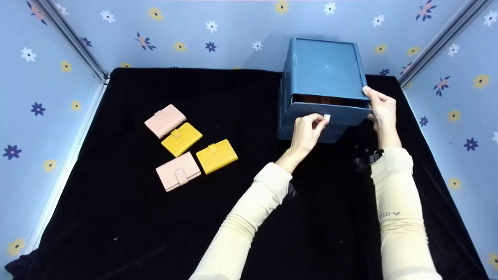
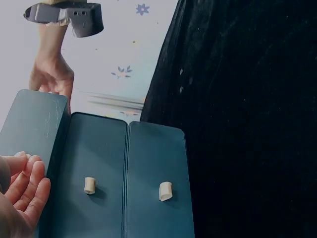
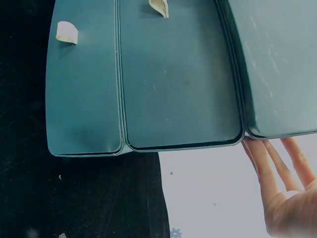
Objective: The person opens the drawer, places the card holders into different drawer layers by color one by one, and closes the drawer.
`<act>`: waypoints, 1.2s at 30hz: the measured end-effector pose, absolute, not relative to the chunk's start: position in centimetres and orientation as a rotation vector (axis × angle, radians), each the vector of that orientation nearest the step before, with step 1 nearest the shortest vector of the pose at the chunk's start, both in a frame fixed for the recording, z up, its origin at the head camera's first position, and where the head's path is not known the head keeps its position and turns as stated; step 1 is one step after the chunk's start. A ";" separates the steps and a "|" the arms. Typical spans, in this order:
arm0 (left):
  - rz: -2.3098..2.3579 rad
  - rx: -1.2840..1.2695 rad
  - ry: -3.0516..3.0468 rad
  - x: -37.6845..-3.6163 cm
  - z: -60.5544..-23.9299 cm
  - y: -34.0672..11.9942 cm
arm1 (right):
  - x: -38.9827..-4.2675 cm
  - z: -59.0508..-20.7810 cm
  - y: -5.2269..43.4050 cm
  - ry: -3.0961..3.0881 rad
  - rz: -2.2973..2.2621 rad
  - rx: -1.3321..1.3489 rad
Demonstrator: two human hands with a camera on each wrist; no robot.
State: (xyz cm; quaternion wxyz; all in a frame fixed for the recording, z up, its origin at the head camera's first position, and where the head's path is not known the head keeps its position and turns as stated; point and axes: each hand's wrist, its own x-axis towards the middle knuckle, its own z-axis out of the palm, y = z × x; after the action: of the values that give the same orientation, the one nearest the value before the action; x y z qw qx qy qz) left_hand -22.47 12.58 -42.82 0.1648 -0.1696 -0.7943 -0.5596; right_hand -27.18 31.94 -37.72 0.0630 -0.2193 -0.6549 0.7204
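Observation:
A blue drawer cabinet [image 1: 325, 70] stands at the back right. Its top drawer [image 1: 307, 109] is pulled partly out, and through the gap something brown shows inside. My left hand [image 1: 305, 132] pinches the small white pull tab [image 1: 327, 117] on that drawer's front. My right hand [image 1: 383, 111] rests against the cabinet's right side, a fingertip at the top edge; in the right wrist view its fingers [image 3: 267, 163] lie fairly straight along the side. Below, the middle drawer [image 2: 99, 148] and bottom drawer [image 2: 156, 148] are closed, each with a pale tab.
On the black cloth [image 1: 128, 217] to the left lie two pink wallets, an upper one [image 1: 165, 120] and a lower one [image 1: 177, 171], and two yellow wallets, one [image 1: 182, 140] between the pinks and one [image 1: 218, 156] at their right. Flower-patterned walls [image 1: 233, 31] enclose the table.

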 end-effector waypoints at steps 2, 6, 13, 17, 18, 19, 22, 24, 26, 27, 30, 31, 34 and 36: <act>-1.597 -0.465 -2.276 -22.8 -42.7 12.7 | -27.2 -37.7 32.0 -1.964 2.205 -0.662; -1.598 -0.432 -2.302 -23.6 -42.5 12.8 | -27.2 -37.7 32.0 -1.948 2.230 -0.657; -1.570 -0.396 -2.347 -24.5 -42.1 12.9 | -27.2 -37.6 32.0 -1.912 2.269 -0.660; -1.569 -0.391 -2.371 -24.8 -42.0 12.9 | -27.2 -37.6 32.1 -1.894 2.287 -0.660; -1.570 -0.390 -2.375 -24.9 -42.0 12.9 | -27.2 -37.6 32.0 -1.894 2.286 -0.659; -1.569 -0.389 -2.380 -24.9 -41.9 12.9 | -27.2 -37.6 32.0 -1.894 2.287 -0.657; -1.574 -0.392 -2.387 -25.0 -42.0 12.9 | -27.1 -37.6 32.0 -1.893 2.296 -0.650; -1.571 -0.403 -2.390 -25.0 -42.2 12.9 | -27.1 -37.6 31.9 -1.890 2.303 -0.646; -1.569 -0.413 -2.389 -25.0 -42.4 12.8 | -27.2 -37.6 31.9 -1.888 2.307 -0.642; -1.569 -0.417 -2.388 -25.0 -42.5 12.8 | -27.2 -37.6 31.9 -1.889 2.308 -0.639; -1.578 -0.413 -2.388 -24.8 -42.9 12.6 | -27.2 -37.6 31.9 -1.890 2.304 -0.638; -1.580 -0.410 -2.387 -24.8 -43.0 12.6 | -27.2 -37.6 32.0 -1.890 2.303 -0.639; -1.563 -0.409 -2.395 -24.7 -43.6 12.5 | -27.2 -37.7 32.0 -1.889 2.301 -0.638; -1.544 -0.405 -2.414 -24.5 -44.1 12.4 | -27.2 -37.7 32.0 -1.891 2.299 -0.639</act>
State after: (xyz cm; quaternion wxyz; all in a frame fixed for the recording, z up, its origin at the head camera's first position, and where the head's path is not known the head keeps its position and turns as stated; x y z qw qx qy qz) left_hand -24.55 12.41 -44.06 0.1235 -0.1388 -0.8279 -0.5293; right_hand -27.22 31.97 -37.70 0.0487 -0.2098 -0.6203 0.7542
